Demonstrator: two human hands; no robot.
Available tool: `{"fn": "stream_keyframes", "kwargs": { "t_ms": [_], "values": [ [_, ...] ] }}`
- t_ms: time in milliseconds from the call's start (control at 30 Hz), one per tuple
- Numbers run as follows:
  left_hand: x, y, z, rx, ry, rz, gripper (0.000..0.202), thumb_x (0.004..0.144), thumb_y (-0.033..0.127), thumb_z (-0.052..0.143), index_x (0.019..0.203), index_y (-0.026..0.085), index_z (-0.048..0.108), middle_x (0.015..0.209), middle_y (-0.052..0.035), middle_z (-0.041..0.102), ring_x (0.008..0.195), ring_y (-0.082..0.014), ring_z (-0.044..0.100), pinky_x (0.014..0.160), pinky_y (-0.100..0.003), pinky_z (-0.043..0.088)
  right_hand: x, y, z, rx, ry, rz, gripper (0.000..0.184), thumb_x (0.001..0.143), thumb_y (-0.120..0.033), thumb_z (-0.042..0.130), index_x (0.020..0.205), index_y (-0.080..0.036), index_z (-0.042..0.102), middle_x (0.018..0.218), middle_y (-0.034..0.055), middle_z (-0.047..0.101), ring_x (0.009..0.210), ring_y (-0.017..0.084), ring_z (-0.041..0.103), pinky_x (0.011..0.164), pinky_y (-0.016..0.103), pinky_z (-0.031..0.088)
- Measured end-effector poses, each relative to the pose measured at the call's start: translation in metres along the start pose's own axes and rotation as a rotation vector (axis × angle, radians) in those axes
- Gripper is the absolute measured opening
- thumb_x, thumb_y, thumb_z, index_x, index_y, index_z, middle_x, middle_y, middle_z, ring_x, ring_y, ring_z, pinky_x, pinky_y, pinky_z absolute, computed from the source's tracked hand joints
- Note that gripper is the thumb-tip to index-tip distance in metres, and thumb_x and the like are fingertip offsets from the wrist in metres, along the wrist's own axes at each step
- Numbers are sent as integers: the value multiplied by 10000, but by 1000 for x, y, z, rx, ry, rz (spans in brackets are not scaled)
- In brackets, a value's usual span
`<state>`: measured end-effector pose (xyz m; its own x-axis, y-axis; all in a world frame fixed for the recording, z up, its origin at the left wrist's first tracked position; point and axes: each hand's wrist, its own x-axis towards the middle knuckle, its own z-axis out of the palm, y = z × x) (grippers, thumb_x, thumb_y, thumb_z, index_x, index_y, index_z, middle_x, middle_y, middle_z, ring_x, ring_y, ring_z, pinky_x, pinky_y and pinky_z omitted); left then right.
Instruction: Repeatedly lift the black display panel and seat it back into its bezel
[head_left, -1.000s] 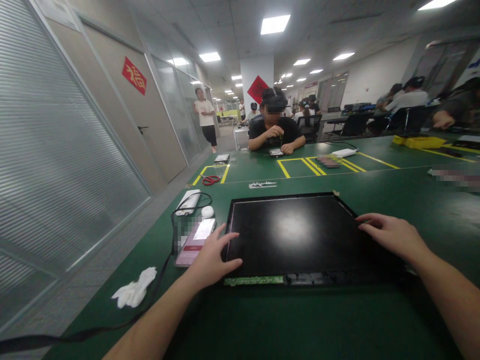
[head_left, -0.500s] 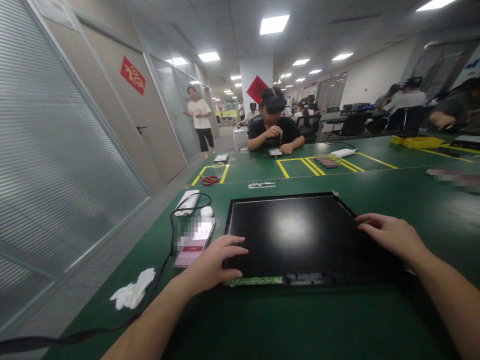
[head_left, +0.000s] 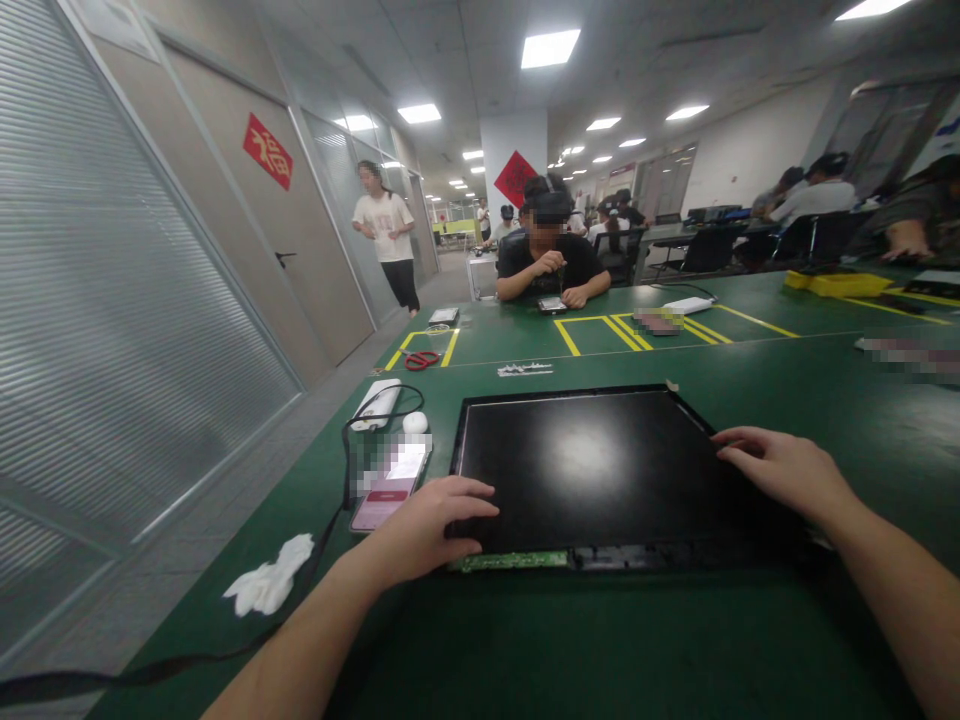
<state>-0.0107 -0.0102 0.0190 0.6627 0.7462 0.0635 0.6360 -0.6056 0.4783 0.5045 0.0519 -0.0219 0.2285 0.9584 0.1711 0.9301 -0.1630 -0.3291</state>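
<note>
A flat black LCD screen panel [head_left: 592, 470] in a thin black frame lies face up on the green table. Along its near edge a strip of green circuit board [head_left: 514, 562] is exposed. My left hand [head_left: 431, 525] rests over the panel's left edge, fingers stretched apart on the dark surface and thumb near the front corner. At the right edge my right hand [head_left: 784, 470] has its thumb and bent fingers close together on the frame. Part of that side is hidden beneath the hand and in shadow.
Left of the panel lie a phone [head_left: 390, 485], a round white case [head_left: 415, 424], a white power bank [head_left: 377, 404] with a black cable, and crumpled tissue [head_left: 270, 577]. Beyond are red-handled scissors [head_left: 421, 360] and small white pieces [head_left: 523, 370]. A co-worker [head_left: 553, 250] sits opposite.
My hands and the panel stay almost in place. In the background, the standing person in a light shirt has turned and shifted slightly left.
</note>
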Motion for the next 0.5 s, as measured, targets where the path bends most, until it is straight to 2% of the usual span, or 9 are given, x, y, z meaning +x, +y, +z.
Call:
{"fn": "stream_keyframes", "kwargs": {
  "t_ms": [367, 433, 500],
  "values": [
    [1, 8, -4, 52, -33, 12, 439, 828, 170, 732, 1250, 288, 715, 1377, -82, 659, 1254, -287, 605, 1076, -453, 456, -2, -7, -6, -19, 0, 17, 387, 733, -563, 535, 948, -357, 783, 888, -10, 778, 815, 251, 701, 683, 360, 506],
    [1, 9, -4, 68, -5, -12, 417, 835, 210, 735, 1245, 288, 718, 1401, -92, 639, 1276, -304, 587, 1089, -476, 448, -1, -3, -4, -1, 14, 10, 381, 730, -563, 545, 938, -354, 785, 877, -9, 778, 807, 253, 704, 677, 362, 505],
    [1, 9, -3, 81, 71, -71, 383, 858, 265, 717, 1241, 283, 718, 1459, -106, 588, 1321, -324, 549, 1112, -510, 428, 1, 2, -1, 26, 14, 10, 375, 732, -562, 554, 938, -354, 788, 862, -11, 777, 797, 253, 708, 672, 364, 507]
  ]
}}
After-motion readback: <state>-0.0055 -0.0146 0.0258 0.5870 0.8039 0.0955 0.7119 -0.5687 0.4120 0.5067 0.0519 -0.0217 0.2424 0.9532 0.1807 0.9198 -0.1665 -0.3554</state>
